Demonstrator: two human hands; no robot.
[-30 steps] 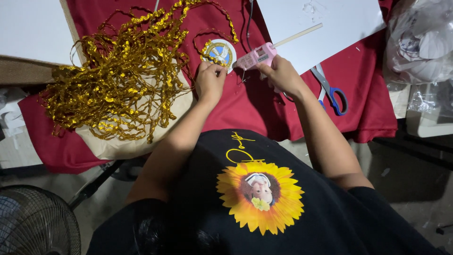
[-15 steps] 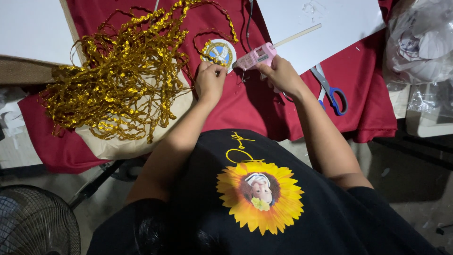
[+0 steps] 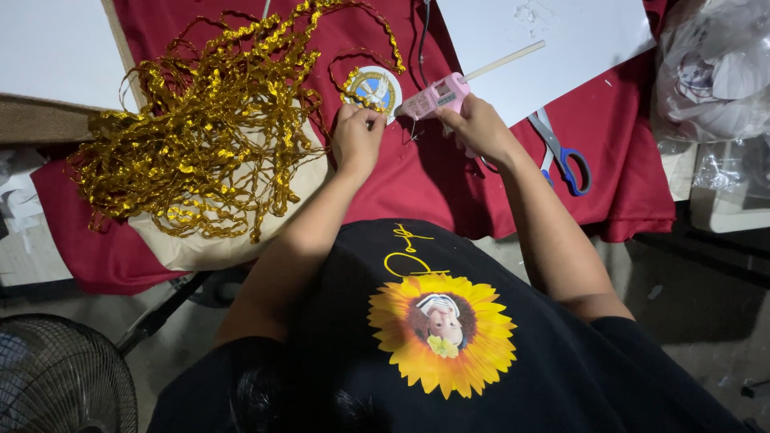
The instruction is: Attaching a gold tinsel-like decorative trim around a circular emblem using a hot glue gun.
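The glue gun [image 3: 437,98] sat in the grip of the right hand [image 3: 480,128], its glue stick [image 3: 504,60] pointing up and away over the sheet of paper [image 3: 561,40] behind the grip. Just left of the gun's tip lay the round badge [image 3: 375,87] on the cloth [image 3: 449,176] — the left hand [image 3: 357,136] touched its near edge. Further left of that grip sprawled the heap of trim [image 3: 200,120]. Right of the gun hand lay scissors [image 3: 561,152] — partly under the paper.
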